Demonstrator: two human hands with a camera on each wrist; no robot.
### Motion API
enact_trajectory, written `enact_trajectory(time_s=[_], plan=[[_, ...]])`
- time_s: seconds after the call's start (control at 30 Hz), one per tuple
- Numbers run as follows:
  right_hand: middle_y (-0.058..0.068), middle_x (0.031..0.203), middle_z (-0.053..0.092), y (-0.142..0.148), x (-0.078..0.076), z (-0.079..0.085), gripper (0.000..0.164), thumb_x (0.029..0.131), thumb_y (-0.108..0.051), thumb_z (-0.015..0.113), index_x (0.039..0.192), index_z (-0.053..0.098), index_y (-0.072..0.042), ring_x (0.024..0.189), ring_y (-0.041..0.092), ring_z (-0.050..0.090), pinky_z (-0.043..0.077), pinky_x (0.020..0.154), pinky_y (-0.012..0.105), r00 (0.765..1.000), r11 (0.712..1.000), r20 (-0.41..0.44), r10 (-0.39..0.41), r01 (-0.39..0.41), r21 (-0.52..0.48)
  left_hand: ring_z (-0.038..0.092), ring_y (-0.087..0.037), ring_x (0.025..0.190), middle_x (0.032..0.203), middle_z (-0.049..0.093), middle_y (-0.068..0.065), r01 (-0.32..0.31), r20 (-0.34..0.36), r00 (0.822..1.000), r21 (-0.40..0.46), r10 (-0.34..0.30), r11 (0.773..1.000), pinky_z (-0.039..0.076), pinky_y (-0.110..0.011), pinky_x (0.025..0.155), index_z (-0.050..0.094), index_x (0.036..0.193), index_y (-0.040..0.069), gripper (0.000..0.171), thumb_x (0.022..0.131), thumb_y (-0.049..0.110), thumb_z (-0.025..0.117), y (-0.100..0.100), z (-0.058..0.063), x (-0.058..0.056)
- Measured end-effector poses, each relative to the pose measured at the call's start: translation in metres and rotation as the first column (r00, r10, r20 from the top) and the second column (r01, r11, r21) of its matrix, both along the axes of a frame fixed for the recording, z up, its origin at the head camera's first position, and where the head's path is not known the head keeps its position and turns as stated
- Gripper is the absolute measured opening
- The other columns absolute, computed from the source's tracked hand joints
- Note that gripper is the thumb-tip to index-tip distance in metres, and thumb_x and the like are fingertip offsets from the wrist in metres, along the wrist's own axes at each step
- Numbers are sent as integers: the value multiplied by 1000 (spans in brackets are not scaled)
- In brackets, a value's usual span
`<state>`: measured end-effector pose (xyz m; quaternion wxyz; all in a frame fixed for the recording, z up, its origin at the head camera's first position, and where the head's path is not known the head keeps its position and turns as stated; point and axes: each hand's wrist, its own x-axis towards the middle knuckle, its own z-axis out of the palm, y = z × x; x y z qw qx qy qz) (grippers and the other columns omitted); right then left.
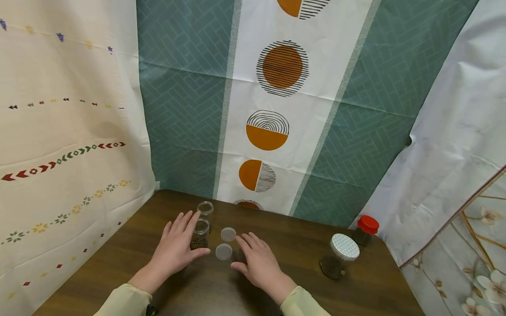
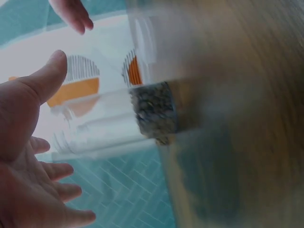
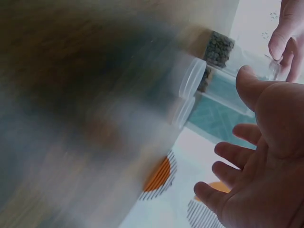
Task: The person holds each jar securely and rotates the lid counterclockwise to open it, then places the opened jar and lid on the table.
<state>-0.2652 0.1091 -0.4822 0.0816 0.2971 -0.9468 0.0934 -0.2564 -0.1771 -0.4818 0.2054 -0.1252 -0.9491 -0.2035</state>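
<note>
My left hand is at the front clear jar, fingers spread and thumb extended on its near side. That jar stands upright and lidless, with dark brown pellets filling its lower part. Right behind it stands a second open clear jar, partly hidden; some pellets show in it too. Two round translucent lids, a far lid and a near lid, lie on the table between my hands. Just right of them, my right hand holds nothing, its fingers loosely extended with the fingertips close to the far lid.
On the right of the brown table is a larger jar with a patterned white lid and dark contents. Behind it is a jar with a red cover. Hanging cloths border the table at the back and sides.
</note>
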Motion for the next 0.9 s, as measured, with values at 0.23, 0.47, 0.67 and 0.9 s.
enact_trajectory(time_s=[0.23, 0.47, 0.67, 0.9], plan=[[13, 168, 50, 26, 10, 6, 77, 103, -48, 77, 166, 50, -13, 159, 37, 39, 35, 125, 61, 1000, 1000, 23, -21, 21, -18, 28, -52, 161, 170, 41, -26, 27, -47, 998, -57, -29, 998, 19, -78, 123, 40, 170, 6, 115, 82, 53, 96, 18, 11, 8], [15, 168, 50, 52, 20, 9, 79, 102, -48, 77, 166, 50, -11, 159, 38, 40, 35, 124, 63, 999, 999, 17, -34, 35, -42, 29, -47, 162, 172, 42, -21, 86, -94, 991, -125, -98, 988, 18, -73, 126, 45, 167, 6, 110, 82, 53, 96, 40, 14, 13], [16, 167, 50, 70, 29, 7, 79, 102, -47, 79, 165, 50, -10, 158, 40, 41, 35, 123, 64, 998, 997, 4, -55, 55, -44, 30, -42, 163, 173, 42, -17, 140, -111, 981, -169, -160, 976, 17, -70, 128, 48, 166, 8, 105, 83, 54, 95, 56, 9, 17], [16, 167, 50, 89, 40, 4, 78, 101, -46, 79, 165, 50, -11, 157, 41, 42, 35, 123, 66, 996, 994, 10, -91, 91, -52, 34, -40, 162, 172, 44, -15, 186, -113, 970, -216, -214, 959, 19, -67, 129, 52, 164, 12, 98, 86, 56, 92, 71, 6, 18]])
